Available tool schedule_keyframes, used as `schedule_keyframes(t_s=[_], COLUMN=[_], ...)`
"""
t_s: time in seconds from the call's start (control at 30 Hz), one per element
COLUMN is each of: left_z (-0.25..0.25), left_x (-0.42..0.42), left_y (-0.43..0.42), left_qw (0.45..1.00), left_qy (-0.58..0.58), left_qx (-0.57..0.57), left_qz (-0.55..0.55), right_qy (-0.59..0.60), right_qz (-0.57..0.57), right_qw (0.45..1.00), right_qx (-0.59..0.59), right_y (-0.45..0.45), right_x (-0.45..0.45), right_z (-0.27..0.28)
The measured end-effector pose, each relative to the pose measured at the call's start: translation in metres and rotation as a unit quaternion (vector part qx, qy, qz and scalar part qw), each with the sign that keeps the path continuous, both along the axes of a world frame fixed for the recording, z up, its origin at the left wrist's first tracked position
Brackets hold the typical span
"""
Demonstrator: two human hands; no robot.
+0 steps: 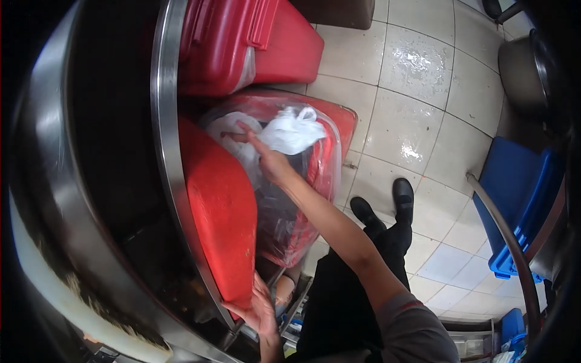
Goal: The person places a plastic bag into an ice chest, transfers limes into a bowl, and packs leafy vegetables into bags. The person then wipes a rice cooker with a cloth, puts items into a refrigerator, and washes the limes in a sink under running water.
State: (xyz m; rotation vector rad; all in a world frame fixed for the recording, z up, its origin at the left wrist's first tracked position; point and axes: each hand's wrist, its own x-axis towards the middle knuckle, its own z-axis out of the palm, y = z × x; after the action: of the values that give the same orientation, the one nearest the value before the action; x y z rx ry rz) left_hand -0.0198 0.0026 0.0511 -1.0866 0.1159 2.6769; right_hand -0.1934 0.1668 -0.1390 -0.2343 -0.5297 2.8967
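My left hand (261,308) grips the lower edge of a red bin lid (221,209), thumb on one side and fingers on the other. The lid is tipped up beside the steel counter edge. Over the mouth of a red bin (344,118) lined with a clear plastic bag (284,233), my right hand (266,154) has its fingers stretched out and apart. Close to those fingers lies a white plastic bag (295,130) with its handles bunched up. More whitish plastic (239,154) is under the hand; whether the fingertips touch it is hard to see.
A second red bin with a closed lid (227,45) stands beyond the first. The steel counter rim (166,115) runs along the left. Blue plastic crates (514,193), a metal rail (505,224) and a large pot (521,75) are at the right. The tiled floor (417,66) looks wet.
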Motion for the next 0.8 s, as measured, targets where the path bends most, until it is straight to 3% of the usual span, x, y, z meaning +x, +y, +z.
schedule_keyframes(t_s=[0.13,0.23,0.33,0.4,0.47,0.5,0.57,0.6,0.67,0.8], left_z=[-0.004,-0.002,-0.003,-0.004,-0.007,-0.005,-0.006,-0.007,-0.007,-0.004], left_x=[0.003,0.001,0.003,0.002,0.001,0.000,-0.004,-0.003,-0.001,0.008], left_y=[-0.007,-0.004,-0.004,-0.009,-0.012,-0.010,-0.003,-0.003,-0.005,-0.019], left_qw=[1.000,0.999,0.998,0.998,0.998,0.998,0.998,0.997,0.996,0.994], left_qy=[0.008,0.003,0.010,0.015,0.022,0.019,0.017,0.020,0.031,0.022], left_qx=[-0.030,-0.039,-0.064,-0.061,-0.052,-0.057,-0.058,-0.066,-0.083,-0.101], left_qz=[-0.004,-0.010,0.008,0.016,0.029,0.029,0.028,0.025,0.018,0.028], right_qy=[0.030,-0.029,-0.172,-0.112,-0.124,-0.163,-0.165,-0.137,-0.097,-0.066], right_qz=[0.016,0.026,0.130,0.001,-0.012,0.039,-0.020,-0.128,-0.195,-0.025], right_qw=[0.995,0.992,0.966,0.991,0.984,0.947,0.901,0.906,0.893,0.840], right_qx=[-0.096,-0.119,-0.143,-0.066,0.126,0.273,0.401,0.380,0.393,0.537], right_y=[-0.055,-0.065,-0.082,-0.103,-0.110,-0.111,-0.118,-0.126,-0.141,-0.163], right_x=[-0.081,-0.113,-0.151,-0.189,-0.221,-0.235,-0.244,-0.241,-0.243,-0.240], right_z=[-0.035,-0.030,-0.034,-0.044,-0.047,-0.048,-0.053,-0.060,-0.064,-0.060])
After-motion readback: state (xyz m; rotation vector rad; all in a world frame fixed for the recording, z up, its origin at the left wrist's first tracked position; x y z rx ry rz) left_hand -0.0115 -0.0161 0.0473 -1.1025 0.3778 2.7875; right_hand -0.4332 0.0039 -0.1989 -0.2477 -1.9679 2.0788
